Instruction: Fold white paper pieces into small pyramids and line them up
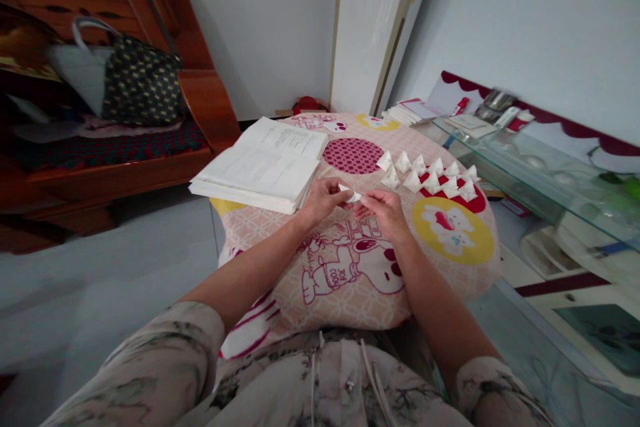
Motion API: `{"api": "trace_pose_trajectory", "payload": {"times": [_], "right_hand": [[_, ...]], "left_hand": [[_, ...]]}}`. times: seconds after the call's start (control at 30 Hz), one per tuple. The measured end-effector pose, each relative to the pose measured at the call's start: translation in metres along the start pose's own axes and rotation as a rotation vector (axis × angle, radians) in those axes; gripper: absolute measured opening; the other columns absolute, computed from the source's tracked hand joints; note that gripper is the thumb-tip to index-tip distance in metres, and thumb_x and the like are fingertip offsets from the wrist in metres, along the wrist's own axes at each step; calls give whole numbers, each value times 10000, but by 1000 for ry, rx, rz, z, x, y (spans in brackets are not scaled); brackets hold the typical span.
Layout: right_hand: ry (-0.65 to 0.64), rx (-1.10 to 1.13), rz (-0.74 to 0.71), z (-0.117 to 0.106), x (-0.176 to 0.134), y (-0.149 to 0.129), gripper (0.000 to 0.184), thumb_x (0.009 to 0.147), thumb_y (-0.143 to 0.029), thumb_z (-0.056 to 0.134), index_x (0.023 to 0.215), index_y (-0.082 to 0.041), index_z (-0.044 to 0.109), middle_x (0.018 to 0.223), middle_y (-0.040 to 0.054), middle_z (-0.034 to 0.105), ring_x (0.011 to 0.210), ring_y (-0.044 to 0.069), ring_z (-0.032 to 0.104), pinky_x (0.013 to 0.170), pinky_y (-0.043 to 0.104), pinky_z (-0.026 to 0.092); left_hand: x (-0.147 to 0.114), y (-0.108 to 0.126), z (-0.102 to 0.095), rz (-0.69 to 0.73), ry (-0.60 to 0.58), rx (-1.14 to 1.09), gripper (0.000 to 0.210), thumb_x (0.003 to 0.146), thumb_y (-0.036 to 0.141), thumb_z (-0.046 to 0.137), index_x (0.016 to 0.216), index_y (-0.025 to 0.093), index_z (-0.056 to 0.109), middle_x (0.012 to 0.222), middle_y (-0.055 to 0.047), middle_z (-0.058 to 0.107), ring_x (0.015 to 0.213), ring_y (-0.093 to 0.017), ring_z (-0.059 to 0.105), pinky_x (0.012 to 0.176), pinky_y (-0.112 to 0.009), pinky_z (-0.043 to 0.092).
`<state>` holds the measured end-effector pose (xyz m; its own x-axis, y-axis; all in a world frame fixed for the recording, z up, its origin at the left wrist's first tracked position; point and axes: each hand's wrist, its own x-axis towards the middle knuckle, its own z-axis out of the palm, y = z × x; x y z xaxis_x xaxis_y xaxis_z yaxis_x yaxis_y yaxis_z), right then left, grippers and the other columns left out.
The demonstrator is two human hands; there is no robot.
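Between my two hands, above the round table, is a small folded piece of white paper point(351, 195). My left hand point(325, 200) pinches its left side with thumb and fingers. On its right side the fingertips of my right hand point(383, 209) are closed on the same paper. Two rows of small pointed folded paper pieces point(431, 183) stand on the tablecloth beyond my right hand. To the left of my hands lies an open stack of printed sheets point(260, 163). Parts of the held paper are hidden by my fingers.
A patterned pink cloth point(285, 280) covers the table. At right stands a glass shelf point(540, 180) with cups and other items. Papers point(410, 112) lie at the table's far edge. A wooden bench point(205, 100) at left carries a dark patterned bag point(143, 80).
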<state>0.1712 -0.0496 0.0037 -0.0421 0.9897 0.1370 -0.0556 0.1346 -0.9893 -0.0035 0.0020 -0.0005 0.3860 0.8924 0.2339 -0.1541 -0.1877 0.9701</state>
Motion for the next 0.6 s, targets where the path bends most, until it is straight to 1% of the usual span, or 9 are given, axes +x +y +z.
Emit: {"api": "trace_pose_trajectory", "payload": {"times": [0.1,0.17,0.3,0.37,0.47,0.53,0.6], "right_hand": [[1,-34,-6,0,1,0,366,731,-537,785,713,-180,706,622,37,722,518,162,668,499,261,571],[22,-85,-15,1,1,0,350,722,-515,786,680,-184,680,578,19,694,466,144,632,452,239,533],[77,-161,-30,2,-2,-1,317,734,-470,754,633,-193,635,502,-2,635,399,122,570,377,207,445],[73,-174,-37,2,-3,-2,314,741,-476,739,647,-192,643,512,2,639,410,124,577,392,211,463],[27,-181,-22,1,-2,-1,322,729,-495,743,685,-186,663,565,16,674,459,136,619,429,222,503],[16,-185,-13,1,-1,-1,315,724,-487,746,689,-186,659,565,13,674,454,134,617,417,214,488],[28,-186,-10,0,-1,-1,296,732,-462,735,671,-186,646,529,0,650,415,120,583,391,202,454]], "left_hand": [[0,0,1,-2,-2,33,304,728,400,813,722,137,660,579,11,659,512,-110,638,535,-212,550],[-1,0,2,-12,-18,40,297,724,382,816,706,135,651,568,8,656,499,-112,634,520,-211,544],[-3,0,2,-48,-52,19,297,735,382,812,722,129,657,614,-24,695,528,-129,662,524,-222,552],[-3,0,1,-54,-52,23,306,740,391,814,717,131,654,616,-29,698,531,-130,663,524,-220,549],[-3,-1,-1,-77,-53,35,323,730,399,832,706,135,646,602,-19,685,511,-121,647,517,-213,539],[-2,-2,-1,-96,-66,19,336,732,414,837,717,135,650,600,-13,678,516,-121,650,523,-214,542],[-1,-3,-1,-99,-86,-7,362,767,457,810,720,132,655,606,-19,677,537,-129,665,537,-219,551]]}}
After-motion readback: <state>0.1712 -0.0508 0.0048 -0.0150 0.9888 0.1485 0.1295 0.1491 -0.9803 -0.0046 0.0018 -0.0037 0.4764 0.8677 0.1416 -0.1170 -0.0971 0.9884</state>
